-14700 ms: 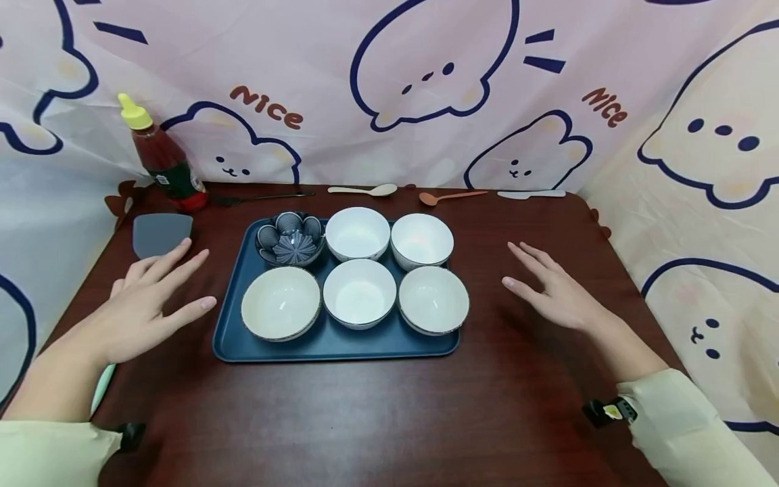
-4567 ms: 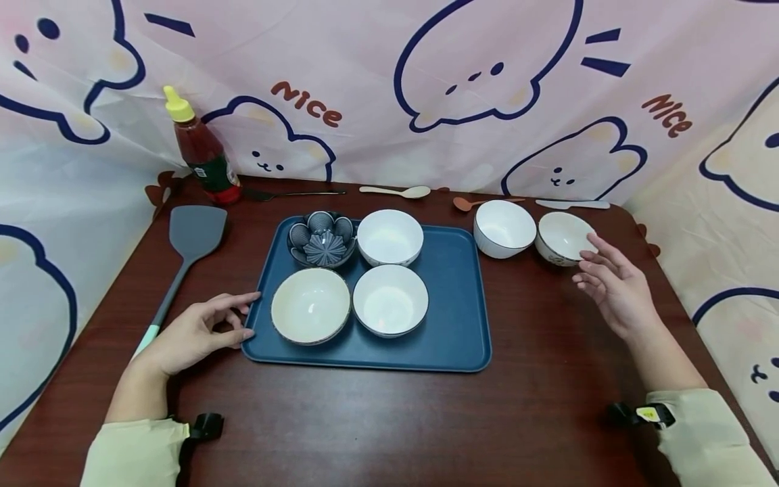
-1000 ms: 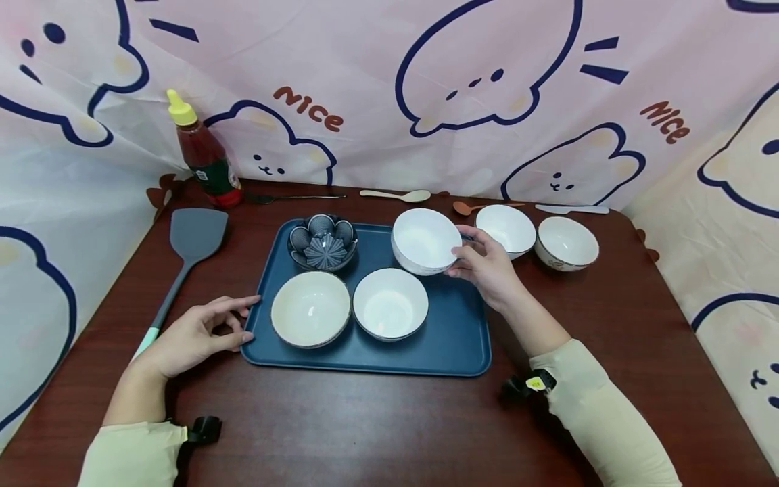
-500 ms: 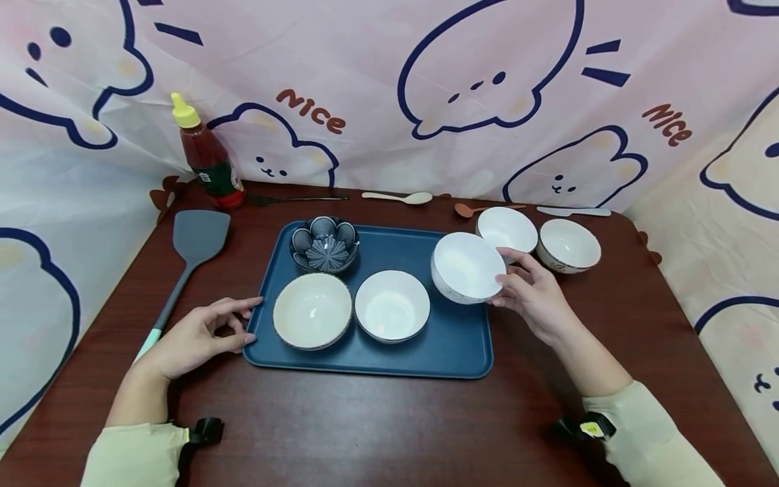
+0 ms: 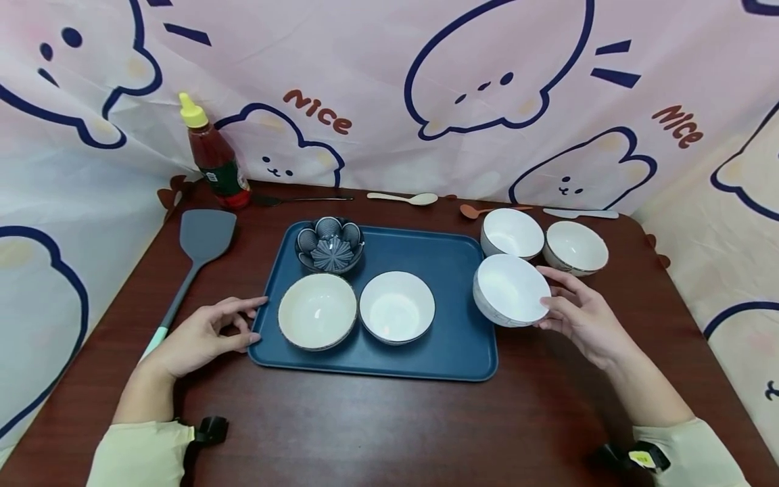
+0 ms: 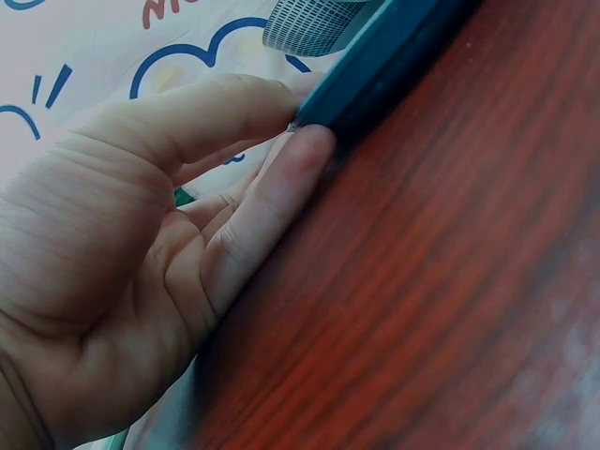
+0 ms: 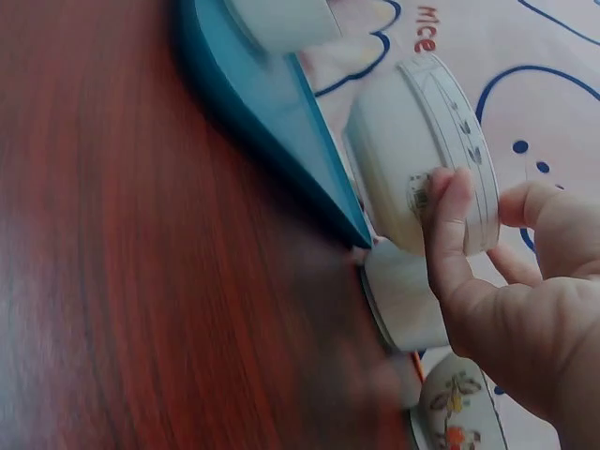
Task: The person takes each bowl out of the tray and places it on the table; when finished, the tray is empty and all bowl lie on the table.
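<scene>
In the head view my right hand (image 5: 581, 314) grips a white bowl (image 5: 510, 289) by its right rim, thumb and fingers on opposite sides of the wall. The bowl is raised and overlaps the blue tray's right edge; the right wrist view shows a patterned band under its rim (image 7: 469, 141). My left hand (image 5: 203, 338) holds the left rim of the tray (image 5: 365, 362) with thumb and fingertips. On the tray are a cream bowl (image 5: 318, 311), a white bowl (image 5: 397, 308) and a dark flower-shaped bowl (image 5: 331, 247).
Two white bowls (image 5: 512, 233) (image 5: 575, 247) stand right of the tray. A grey turner (image 5: 207, 237) lies at left near a red sauce bottle (image 5: 218, 162). Along the back lie a dark fork (image 5: 304, 199), a cream spoon (image 5: 404, 199), a brown spoon (image 5: 471, 211) and a white knife (image 5: 581, 214).
Two bowls from the tray's right column were moved to the table at right. A third, from the back middle, has been lifted and carried right and forward. My left hand stays at the tray rim.
</scene>
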`<state>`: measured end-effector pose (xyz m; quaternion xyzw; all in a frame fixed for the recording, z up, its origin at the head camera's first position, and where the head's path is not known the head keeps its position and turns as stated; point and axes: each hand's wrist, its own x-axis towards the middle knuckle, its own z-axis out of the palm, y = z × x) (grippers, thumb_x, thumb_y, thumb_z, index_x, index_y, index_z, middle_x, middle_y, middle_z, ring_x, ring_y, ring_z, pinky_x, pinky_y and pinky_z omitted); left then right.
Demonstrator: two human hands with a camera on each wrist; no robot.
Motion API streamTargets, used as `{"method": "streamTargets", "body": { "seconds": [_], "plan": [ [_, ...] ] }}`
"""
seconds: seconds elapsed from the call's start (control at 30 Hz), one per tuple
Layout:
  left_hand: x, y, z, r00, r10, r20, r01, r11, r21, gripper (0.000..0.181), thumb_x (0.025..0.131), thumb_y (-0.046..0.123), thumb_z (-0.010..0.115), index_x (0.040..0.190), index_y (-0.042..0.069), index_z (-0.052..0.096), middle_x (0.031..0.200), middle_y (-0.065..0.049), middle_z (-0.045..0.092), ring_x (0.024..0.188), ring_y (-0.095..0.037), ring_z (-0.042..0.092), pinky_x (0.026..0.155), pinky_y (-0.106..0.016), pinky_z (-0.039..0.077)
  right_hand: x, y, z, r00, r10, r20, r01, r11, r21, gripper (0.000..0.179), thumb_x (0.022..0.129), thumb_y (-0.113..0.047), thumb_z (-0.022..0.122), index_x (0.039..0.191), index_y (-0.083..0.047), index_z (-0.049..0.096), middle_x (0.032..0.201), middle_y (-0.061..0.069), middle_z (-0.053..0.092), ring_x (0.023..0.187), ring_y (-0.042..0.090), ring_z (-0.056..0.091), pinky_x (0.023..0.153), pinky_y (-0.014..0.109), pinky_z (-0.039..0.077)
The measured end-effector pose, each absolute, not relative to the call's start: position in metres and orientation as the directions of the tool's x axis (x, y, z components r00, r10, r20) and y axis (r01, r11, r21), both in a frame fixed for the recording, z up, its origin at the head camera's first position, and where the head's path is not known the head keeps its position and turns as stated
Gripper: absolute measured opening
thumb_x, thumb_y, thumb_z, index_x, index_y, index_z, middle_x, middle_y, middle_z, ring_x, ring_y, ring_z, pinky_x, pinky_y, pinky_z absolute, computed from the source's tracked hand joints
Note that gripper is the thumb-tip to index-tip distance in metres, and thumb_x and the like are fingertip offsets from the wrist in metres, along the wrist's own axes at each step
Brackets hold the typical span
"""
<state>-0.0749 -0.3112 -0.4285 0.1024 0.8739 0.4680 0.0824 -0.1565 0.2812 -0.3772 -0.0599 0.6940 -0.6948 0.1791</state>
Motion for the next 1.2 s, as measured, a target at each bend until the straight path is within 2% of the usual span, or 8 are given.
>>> {"method": "streamTargets", "body": {
  "seconds": [0.6, 1.2],
  "plan": [
    [-0.075, -0.311, -0.429, -0.965, 0.257, -0.060, 0.088, 0.527, 0.845, 0.056, 0.091, 0.017, 0.074, 0.143, 0.011, 0.054, 0.110, -0.010, 0.058, 0.083, -0.011, 0.064, 0.074, -0.020, 0.051, -0.172, 0.314, -0.398, -0.911, -0.386, -0.148, 0.159, 0.004, -0.987, 0.049, 0.102, 0.000, 0.051, 0.148, -0.011, 0.040, 0.111, 0.005, 0.059, 0.080, 0.013, 0.071, 0.071, 0.025, 0.059],
    [-0.076, -0.311, -0.429, -0.964, 0.259, -0.055, 0.094, 0.529, 0.844, 0.057, 0.090, 0.017, 0.074, 0.143, 0.012, 0.054, 0.110, -0.009, 0.058, 0.083, -0.011, 0.064, 0.075, -0.019, 0.050, -0.175, 0.321, -0.407, -0.924, -0.355, -0.142, 0.149, 0.006, -0.989, 0.050, 0.102, -0.001, 0.052, 0.149, -0.013, 0.040, 0.111, 0.005, 0.055, 0.078, 0.014, 0.070, 0.070, 0.025, 0.059]
  ]
}}
